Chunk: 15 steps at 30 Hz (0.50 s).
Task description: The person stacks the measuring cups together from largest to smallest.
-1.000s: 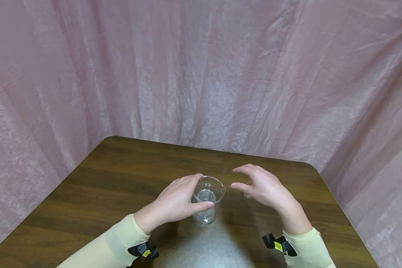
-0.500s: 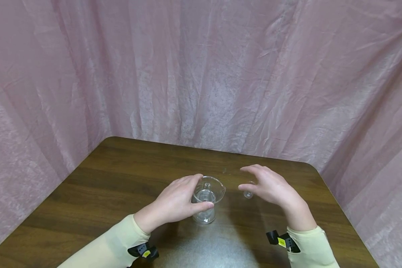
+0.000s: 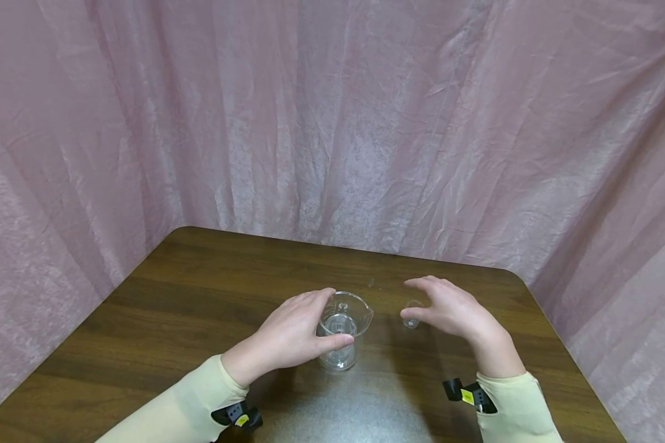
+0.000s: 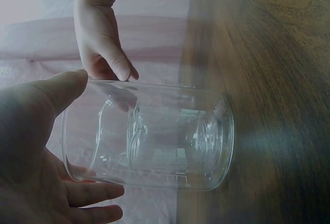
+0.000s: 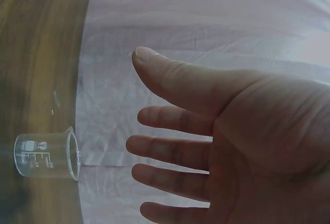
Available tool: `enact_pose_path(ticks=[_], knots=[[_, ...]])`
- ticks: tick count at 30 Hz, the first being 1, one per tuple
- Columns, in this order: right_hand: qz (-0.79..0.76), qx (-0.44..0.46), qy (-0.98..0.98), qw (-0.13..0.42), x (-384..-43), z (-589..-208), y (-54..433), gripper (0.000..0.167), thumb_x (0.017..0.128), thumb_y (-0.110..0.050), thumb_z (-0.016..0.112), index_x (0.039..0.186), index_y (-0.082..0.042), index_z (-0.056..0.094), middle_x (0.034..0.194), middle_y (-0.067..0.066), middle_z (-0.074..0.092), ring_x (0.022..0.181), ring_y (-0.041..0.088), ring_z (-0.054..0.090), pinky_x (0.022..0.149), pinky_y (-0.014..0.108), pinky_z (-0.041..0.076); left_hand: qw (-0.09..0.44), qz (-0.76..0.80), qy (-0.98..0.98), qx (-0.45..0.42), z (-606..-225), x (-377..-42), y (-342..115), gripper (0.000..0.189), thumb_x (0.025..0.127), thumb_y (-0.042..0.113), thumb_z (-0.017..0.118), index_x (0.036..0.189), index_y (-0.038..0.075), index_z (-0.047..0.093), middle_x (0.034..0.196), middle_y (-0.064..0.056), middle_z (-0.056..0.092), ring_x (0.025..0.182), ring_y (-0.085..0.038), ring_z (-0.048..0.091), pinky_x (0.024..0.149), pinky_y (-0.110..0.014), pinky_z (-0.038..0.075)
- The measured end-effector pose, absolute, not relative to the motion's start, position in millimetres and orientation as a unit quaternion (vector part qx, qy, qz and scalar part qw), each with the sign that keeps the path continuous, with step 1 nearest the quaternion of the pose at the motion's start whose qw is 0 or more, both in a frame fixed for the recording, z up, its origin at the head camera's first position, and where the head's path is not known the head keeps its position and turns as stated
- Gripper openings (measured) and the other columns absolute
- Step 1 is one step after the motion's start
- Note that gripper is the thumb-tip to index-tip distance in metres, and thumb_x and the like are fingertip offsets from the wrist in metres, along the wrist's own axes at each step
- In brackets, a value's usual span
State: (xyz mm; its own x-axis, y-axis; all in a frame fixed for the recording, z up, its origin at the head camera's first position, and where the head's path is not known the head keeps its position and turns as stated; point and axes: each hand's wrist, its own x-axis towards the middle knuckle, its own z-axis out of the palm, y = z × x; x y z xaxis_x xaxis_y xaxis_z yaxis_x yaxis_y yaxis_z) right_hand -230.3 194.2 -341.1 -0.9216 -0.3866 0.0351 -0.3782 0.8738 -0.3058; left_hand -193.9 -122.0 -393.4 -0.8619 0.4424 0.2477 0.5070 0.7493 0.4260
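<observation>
In the head view my left hand [image 3: 290, 332] grips a large clear glass beaker [image 3: 357, 307] near its rim, thumb on the near side and fingers on the far side. The beaker stands upright on the table, its spout facing right. Inside it a smaller glass beaker [image 4: 170, 136] shows through the wall in the left wrist view. To the right, my right hand [image 3: 454, 311] hovers with spread, relaxed fingers, holding nothing. A small graduated beaker [image 5: 46, 156] stands upright on the table, apart from that hand in the right wrist view; the thumb partly covers it in the head view.
The brown wooden table [image 3: 210, 277] has rounded far corners. Pink curtains [image 3: 332, 123] hang behind it and along both sides. A tiny clear piece or mark [image 3: 372, 283] lies beyond the beakers; it is too faint to identify.
My right hand has moved right, away from the large beaker, uncovering more of the small beaker. My left hand and the large beaker have stayed in place.
</observation>
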Motion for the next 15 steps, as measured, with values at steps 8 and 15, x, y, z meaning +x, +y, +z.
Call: enact_pose_path(ticks=[8,15], knots=[[-0.152,-0.187,0.970,0.024,-232.0,-342.6,197.0,0.068,0.096,-0.043,0.085,0.150,-0.007,0.067,0.151,0.020,0.064,0.142,0.047,0.056,0.108,0.067,0.050,0.068,-0.243,-0.933,-0.256,-393.3,-193.6,-122.0,0.090,0.096,0.065,0.079,0.155,0.001,0.055,0.150,-0.014,0.066,0.141,-0.034,0.061,0.120,-0.056,0.045],[-0.140,-0.185,0.972,0.036,-234.9,-344.7,199.1,0.071,0.094,-0.045,0.086,0.149,-0.005,0.066,0.149,0.023,0.065,0.139,0.048,0.058,0.107,0.067,0.051,0.072,-0.242,-0.933,-0.257,-393.6,-192.7,-122.1,0.089,0.096,0.063,0.079,0.154,0.001,0.055,0.149,-0.013,0.066,0.140,-0.033,0.061,0.120,-0.055,0.046]])
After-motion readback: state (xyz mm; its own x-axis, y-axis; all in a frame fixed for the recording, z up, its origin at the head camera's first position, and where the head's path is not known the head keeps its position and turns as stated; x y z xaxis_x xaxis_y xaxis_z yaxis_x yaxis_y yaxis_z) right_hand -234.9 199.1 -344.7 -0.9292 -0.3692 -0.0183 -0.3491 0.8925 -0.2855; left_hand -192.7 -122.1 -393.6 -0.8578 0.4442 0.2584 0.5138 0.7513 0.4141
